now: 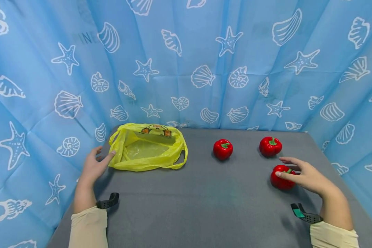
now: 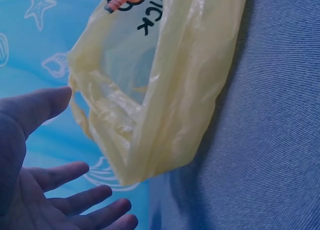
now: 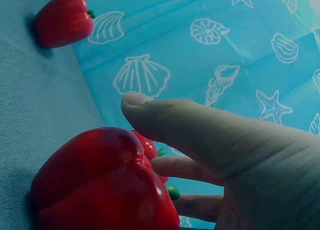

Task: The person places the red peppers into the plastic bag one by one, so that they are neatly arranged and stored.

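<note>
Judged to be at the grasp of the near pepper [image 1: 282, 183], on the right of the worktop [image 1: 189, 213], with the right hand [image 1: 308, 177] poised around it, grip apart, not clamped. Spread likewise with the left hand [image 1: 94, 167], at the left edge of the bag [image 1: 142, 164]; can't tell whether touching. Probably calls next for closing the right grip evenly. Set farther back on grey, cloth-like covering: second pepper [image 1: 222, 152], third pepper [image 1: 270, 149]. Hung behind and at both sides: blue seashell-print curtain [image 1: 186, 55].
</note>
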`<action>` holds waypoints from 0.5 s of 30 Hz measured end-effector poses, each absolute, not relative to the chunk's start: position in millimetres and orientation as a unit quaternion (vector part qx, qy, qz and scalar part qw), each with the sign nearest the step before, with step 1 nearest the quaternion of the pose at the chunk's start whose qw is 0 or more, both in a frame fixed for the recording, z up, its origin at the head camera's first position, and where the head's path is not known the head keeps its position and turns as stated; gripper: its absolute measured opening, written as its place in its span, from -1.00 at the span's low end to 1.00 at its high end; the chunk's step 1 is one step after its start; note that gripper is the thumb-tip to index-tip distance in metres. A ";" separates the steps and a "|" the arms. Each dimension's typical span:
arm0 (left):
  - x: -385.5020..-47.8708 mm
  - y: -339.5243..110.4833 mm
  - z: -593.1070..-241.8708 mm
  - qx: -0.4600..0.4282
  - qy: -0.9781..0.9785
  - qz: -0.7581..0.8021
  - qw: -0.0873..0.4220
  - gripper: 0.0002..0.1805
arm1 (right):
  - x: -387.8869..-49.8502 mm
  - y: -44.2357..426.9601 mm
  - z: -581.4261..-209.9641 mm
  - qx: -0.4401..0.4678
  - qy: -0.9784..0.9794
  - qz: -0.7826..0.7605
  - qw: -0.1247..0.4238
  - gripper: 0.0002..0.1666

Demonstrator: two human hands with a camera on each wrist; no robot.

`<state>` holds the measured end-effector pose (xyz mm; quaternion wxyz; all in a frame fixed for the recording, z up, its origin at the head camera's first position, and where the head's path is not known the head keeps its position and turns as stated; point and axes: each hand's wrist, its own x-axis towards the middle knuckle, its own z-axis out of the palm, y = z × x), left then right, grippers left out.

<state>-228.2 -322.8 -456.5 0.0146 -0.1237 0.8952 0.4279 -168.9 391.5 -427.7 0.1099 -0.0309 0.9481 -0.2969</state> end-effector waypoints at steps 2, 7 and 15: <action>-229.4 -321.7 -458.0 -0.124 0.894 0.430 0.024 0.17 | -169.2 392.0 -428.4 -0.031 0.948 -0.297 0.113 -0.04; -231.7 -319.2 -460.8 -0.112 0.890 0.439 0.044 0.17 | -168.9 396.1 -432.0 -0.037 0.944 -0.305 0.121 -0.02; -235.6 -316.0 -463.8 -0.107 0.888 0.445 0.051 0.15 | -168.8 403.1 -440.3 -0.049 0.933 -0.331 0.133 0.11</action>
